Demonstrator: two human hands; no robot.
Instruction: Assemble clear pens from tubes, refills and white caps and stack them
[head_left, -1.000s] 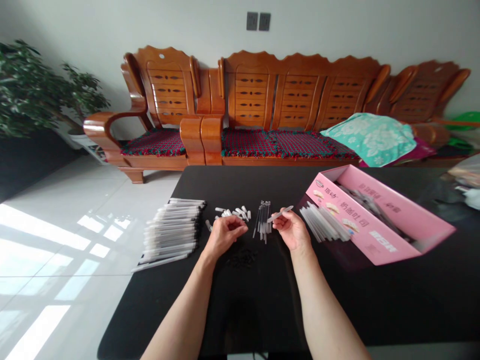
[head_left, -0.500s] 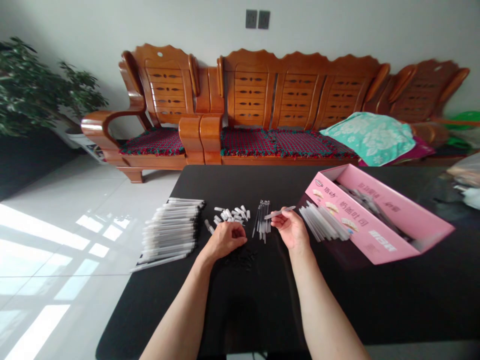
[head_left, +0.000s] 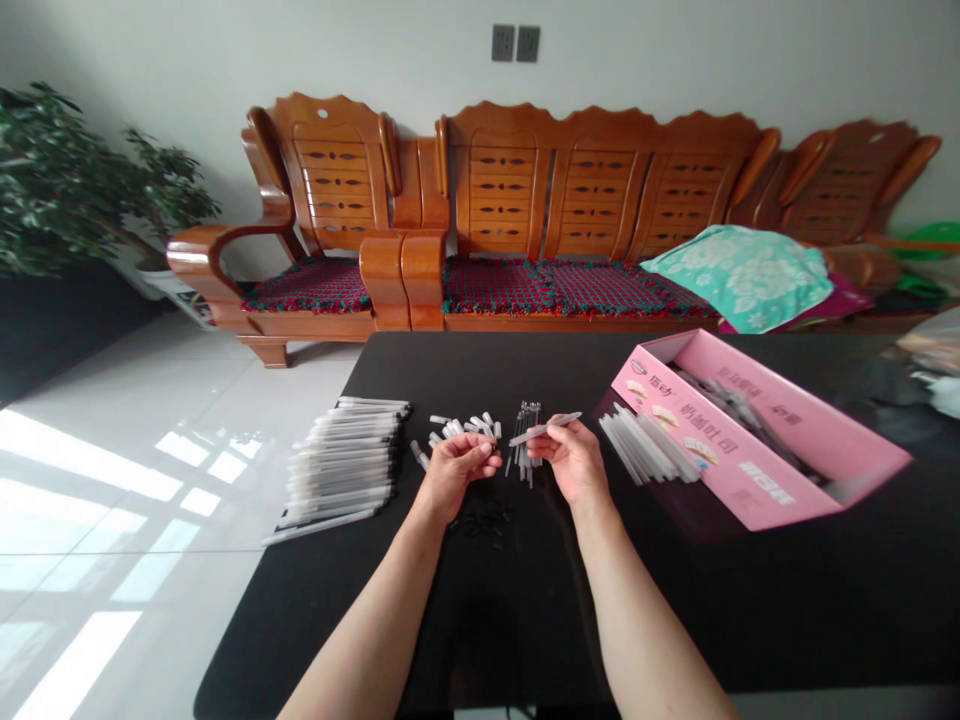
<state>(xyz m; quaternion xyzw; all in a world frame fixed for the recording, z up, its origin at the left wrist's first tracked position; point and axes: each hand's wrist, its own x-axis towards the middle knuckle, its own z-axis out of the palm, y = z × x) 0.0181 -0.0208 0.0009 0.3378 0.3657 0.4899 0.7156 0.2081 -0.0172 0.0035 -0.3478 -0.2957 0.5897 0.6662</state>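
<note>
Between the fingertips of my right hand (head_left: 574, 462) is a translucent pen barrel (head_left: 546, 429), its tip pointing right and slightly up. My left hand (head_left: 459, 474) pinches a small dark piece, apparently one of the black plugs (head_left: 481, 522) that lie scattered just below it. The gap between that piece and the barrel's left end is short. White pen caps (head_left: 442, 432) lie behind my left hand, partly hidden by it. Dark ink refills (head_left: 527, 412) lie side by side behind the barrel. Right of my right hand is a pile of empty barrels (head_left: 651, 446).
Pens (head_left: 341, 455) are stacked in a row at the left of the black table (head_left: 517, 620). A pink box (head_left: 705, 430) holding more dark and clear pieces stands at the right. A wooden sofa (head_left: 592, 200) runs along the wall behind.
My left hand has risen from the black plugs with a small dark piece in its fingertips. My right hand has brought the barrel slightly left, closer to the left hand.
</note>
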